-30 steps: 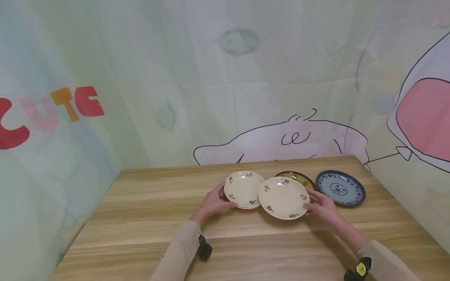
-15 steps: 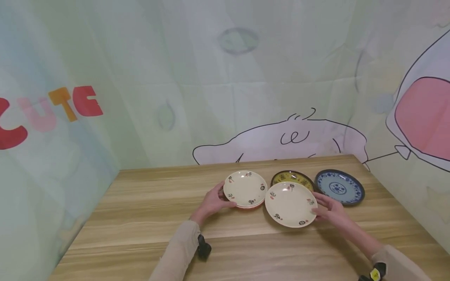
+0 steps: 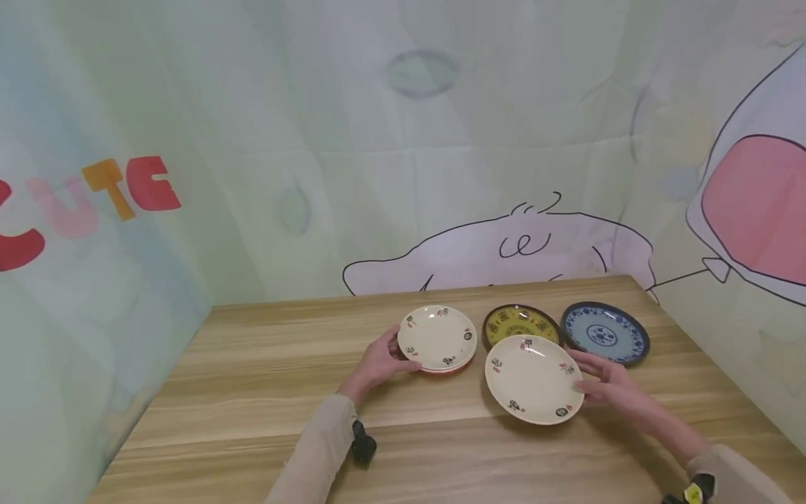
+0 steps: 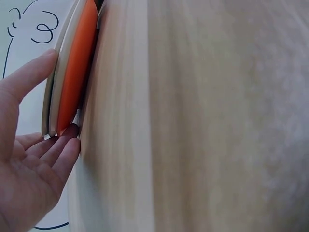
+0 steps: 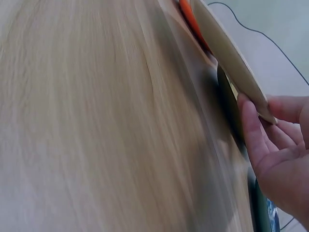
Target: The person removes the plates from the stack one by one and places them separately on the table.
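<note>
A cream plate (image 3: 534, 381) with small red and black motifs is tilted above the table, its right rim pinched between the thumb and fingers of my right hand (image 3: 607, 383). In the right wrist view, thumb and fingers lie on opposite faces of the cream plate (image 5: 236, 60). My left hand (image 3: 380, 360) holds the left edge of a small stack of plates (image 3: 437, 337), topped by a matching cream one. From the left wrist, its thumb rests on the upper rim and its fingers sit at the lower edge. The lowest plate (image 4: 79, 63) there is orange underneath.
Behind the held plate lies a yellow plate (image 3: 513, 322) with a dark rim, partly covered by it in the head view. A blue patterned plate (image 3: 601, 336) lies to its right. The wooden table (image 3: 264, 392) meets a printed curtain (image 3: 283, 140) at its back edge.
My right hand has carried the cream plate rightward and nearer me, away from the stack, which now shows whole. More of the yellow plate shows. My left hand keeps its place at the stack.
</note>
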Demonstrator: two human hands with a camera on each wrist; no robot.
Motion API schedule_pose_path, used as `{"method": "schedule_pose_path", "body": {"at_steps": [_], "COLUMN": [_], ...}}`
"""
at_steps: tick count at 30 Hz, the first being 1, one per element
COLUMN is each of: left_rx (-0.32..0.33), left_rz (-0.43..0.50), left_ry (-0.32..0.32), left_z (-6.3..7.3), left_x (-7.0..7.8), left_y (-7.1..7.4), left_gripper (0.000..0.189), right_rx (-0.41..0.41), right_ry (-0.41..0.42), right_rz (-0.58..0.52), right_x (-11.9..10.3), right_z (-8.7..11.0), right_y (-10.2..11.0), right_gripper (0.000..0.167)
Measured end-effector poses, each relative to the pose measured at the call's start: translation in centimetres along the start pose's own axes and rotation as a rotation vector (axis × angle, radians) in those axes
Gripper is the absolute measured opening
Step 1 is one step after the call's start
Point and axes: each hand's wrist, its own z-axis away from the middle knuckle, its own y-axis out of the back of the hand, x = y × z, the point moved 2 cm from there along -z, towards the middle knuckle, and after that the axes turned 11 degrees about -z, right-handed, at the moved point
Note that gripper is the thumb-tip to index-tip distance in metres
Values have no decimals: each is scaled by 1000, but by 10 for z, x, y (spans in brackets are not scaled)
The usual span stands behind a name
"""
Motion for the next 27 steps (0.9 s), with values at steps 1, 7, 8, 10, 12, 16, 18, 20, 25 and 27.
{"method": "schedule_pose_path", "body": {"at_steps": [1, 7, 8, 10, 12, 16, 18, 20, 25, 27], "left_rx": [1, -13, -14, -13, -13, -16, -18, -18, -19, -17], "left_rz": [-2, 30, 33, 31, 28, 31, 33, 38, 51, 53], "left_ry": [-3, -30, -34, -38, -38, -36, -33, -31, -34, -36], "left_z": [0, 0, 0, -1, -1, -1, -1, 0, 1, 1], "left_x": [0, 0, 0, -1, -1, -1, -1, 0, 1, 1], "left_y": [0, 1, 1, 0, 0, 0, 0, 1, 1, 1], "left_gripper": [96, 94, 93, 93, 94, 94, 94, 94, 93, 92], "right_rx": [-23, -98, -100, -109, -119, -127, -130, -130, -199, -238], "right_ry": [8, 0, -6, -15, -21, -28, -28, -34, -6, 14], "right_rz": [1, -3, -6, -1, 2, -1, -3, -8, -16, -24], "right_x": [0, 2, 2, 4, 5, 8, 10, 12, 16, 18], "right_z": [1, 7, 8, 10, 11, 13, 14, 15, 16, 17], "right_y": [2, 11, 13, 16, 19, 21, 21, 22, 23, 23], "right_gripper": [71, 71, 71, 71, 71, 71, 71, 72, 70, 68]}}
